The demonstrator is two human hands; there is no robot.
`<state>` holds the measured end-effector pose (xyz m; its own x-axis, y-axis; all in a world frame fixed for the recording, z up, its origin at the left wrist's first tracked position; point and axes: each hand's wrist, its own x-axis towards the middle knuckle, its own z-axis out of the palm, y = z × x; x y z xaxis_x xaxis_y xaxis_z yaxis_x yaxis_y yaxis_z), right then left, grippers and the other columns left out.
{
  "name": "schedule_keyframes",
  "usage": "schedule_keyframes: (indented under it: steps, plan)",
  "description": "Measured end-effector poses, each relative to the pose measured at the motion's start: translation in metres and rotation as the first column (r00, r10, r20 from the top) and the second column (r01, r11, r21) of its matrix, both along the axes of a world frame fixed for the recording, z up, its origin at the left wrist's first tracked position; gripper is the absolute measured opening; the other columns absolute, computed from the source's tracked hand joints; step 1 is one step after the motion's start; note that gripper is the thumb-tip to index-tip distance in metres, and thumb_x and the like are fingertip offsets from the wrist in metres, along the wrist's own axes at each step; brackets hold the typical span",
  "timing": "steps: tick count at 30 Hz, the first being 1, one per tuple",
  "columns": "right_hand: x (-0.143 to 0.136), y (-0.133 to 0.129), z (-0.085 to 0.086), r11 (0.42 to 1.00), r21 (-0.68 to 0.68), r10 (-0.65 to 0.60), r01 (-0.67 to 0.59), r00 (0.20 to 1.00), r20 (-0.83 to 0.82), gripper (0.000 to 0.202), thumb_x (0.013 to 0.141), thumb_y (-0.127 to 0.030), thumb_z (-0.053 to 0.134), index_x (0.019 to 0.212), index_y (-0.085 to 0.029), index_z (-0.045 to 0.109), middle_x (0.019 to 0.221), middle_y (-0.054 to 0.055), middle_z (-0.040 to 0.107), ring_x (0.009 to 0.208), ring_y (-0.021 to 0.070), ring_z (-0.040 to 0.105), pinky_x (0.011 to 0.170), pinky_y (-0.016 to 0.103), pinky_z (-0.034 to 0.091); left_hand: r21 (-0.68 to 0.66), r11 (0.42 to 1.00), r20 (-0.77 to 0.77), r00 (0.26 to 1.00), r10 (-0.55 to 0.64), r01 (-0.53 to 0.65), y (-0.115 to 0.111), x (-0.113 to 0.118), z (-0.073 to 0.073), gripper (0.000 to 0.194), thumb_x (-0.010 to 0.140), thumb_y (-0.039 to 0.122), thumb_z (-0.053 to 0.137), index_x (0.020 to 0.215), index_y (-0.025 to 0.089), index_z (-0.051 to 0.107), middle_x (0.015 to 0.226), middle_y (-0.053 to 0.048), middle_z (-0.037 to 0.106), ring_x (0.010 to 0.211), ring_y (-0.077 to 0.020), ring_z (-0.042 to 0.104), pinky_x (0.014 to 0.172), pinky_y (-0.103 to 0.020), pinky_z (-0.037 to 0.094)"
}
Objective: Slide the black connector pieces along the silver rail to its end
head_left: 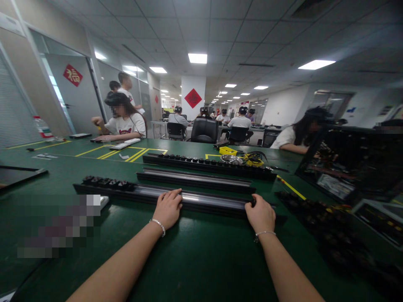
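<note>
A long black rail (208, 201) with a shiny channel lies across the green table in front of me. My left hand (169, 208) is closed over its middle, fingers bent across the channel. Near the rail's right end my right hand (260, 213) pinches a small black part (252, 201), whose exact kind I cannot make out. Several small black blocks (108, 183) sit in a row at the rail's left end. Just behind lies a second rail (195, 178) with a bare channel, and farther back a third rail (208, 163) is filled with blocks.
A dark heap of parts (327, 222) lies on the right, beside an open black case (333, 163). Yellow trays (228, 151) and cables stand behind the rails. A pixelated object lies at left. Co-workers sit across the table, one at left (126, 119), another at right (292, 134).
</note>
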<state>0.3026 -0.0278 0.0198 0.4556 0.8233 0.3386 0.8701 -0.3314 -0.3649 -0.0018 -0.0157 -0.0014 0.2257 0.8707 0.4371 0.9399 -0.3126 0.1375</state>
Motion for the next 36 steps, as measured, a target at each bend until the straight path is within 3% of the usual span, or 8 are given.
schedule_keyframes:
  steps: [36]
  plan:
    - [0.011,0.002,-0.007,0.998,0.049,0.036,-0.038,0.998,0.047,0.041,0.077,-0.025,0.041,0.114,-0.012,0.053,0.107,0.011,0.061,0.103,0.023,0.052,0.093,0.034,0.033,-0.008,1.0,-0.016,1.0,0.012,-0.013,0.0,-0.001,-0.001,0.02,0.078,0.02,0.045,0.093,0.027,0.058,0.131,0.002,0.048,0.117,-0.0207,0.043,0.093,-0.041,0.031]
